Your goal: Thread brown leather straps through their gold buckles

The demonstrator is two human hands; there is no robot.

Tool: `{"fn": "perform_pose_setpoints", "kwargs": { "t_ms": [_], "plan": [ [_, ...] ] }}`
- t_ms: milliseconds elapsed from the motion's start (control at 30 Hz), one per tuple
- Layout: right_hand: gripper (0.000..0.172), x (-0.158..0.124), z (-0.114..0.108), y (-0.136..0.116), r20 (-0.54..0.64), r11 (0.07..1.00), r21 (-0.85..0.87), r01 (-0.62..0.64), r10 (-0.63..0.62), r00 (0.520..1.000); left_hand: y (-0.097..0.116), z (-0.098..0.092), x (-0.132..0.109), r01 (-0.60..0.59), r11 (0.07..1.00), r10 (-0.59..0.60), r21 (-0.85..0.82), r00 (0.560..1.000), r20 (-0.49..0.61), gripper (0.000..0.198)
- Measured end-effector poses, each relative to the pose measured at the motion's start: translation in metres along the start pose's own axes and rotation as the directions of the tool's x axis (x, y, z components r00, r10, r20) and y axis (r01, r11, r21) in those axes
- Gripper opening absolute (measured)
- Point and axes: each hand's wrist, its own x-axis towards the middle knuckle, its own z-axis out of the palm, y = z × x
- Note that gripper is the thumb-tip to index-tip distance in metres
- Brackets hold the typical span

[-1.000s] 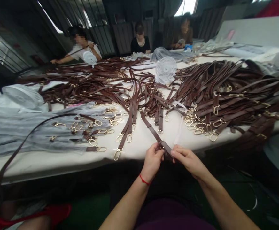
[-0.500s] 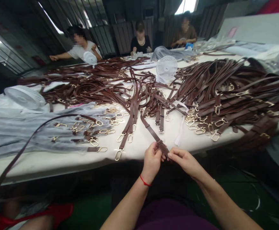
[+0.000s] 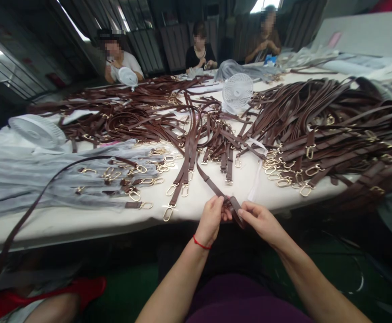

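Over on the far left, a loose strap (image 3: 14, 229) hangs off the near edge of the white-covered table (image 3: 81, 231), next to a grey plastic sheet (image 3: 47, 190) dotted with gold clasps and a white fan (image 3: 37, 131). Three co-workers (image 3: 200, 51) sit way across the table, well apart from all this. Moving right, the left hand (image 3: 211, 220), red string (image 3: 200, 244) on its wrist, has its fingers curled tight around a brown leather strap (image 3: 236, 211), right at the table's near edge. The right hand (image 3: 259, 223) pinches the same strap just beside it, thumb and fingers nearly closed. Nothing's in their way on the near side, only a thin strip of bare table. Farther right, there's a big strap heap (image 3: 317, 130), with a second fan (image 3: 237, 91) behind it and a pile of clasps (image 3: 279, 172) along its near side.
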Motion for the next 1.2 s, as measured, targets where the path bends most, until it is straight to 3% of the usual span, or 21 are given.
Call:
{"fn": "perform_pose_setpoints", "kwargs": {
  "t_ms": [433, 800, 1000, 1133, 1200],
  "plan": [
    [0.036, 0.000, -0.002, -0.006, 0.113, 1.000, -0.014, -0.027, 0.028, 0.993, 0.003, -0.003, -0.003, -0.034, 0.999, 0.031, 0.016, 0.991, 0.131, 0.027],
    [0.033, 0.012, -0.017, -0.010, 0.359, 0.987, -0.161, 0.001, 0.058, 0.932, 0.001, -0.002, -0.009, -0.062, 0.995, 0.051, 0.074, 0.989, 0.140, 0.025],
    [0.034, 0.019, -0.011, -0.010, 0.294, 0.995, -0.061, -0.081, 0.095, 0.951, -0.003, -0.004, -0.006, -0.102, 0.979, 0.084, 0.174, 0.991, 0.108, 0.024],
    [0.040, 0.019, -0.004, -0.004, 0.099, 0.988, -0.155, 0.005, 0.010, 0.995, -0.008, -0.004, -0.004, -0.109, 0.972, 0.090, 0.209, 0.991, 0.098, 0.024],
    [0.041, 0.019, -0.002, -0.004, 0.078, 0.984, -0.173, 0.032, -0.019, 0.997, -0.008, -0.004, -0.005, -0.123, 0.968, 0.101, 0.220, 0.989, 0.107, 0.024]
  ]
}}
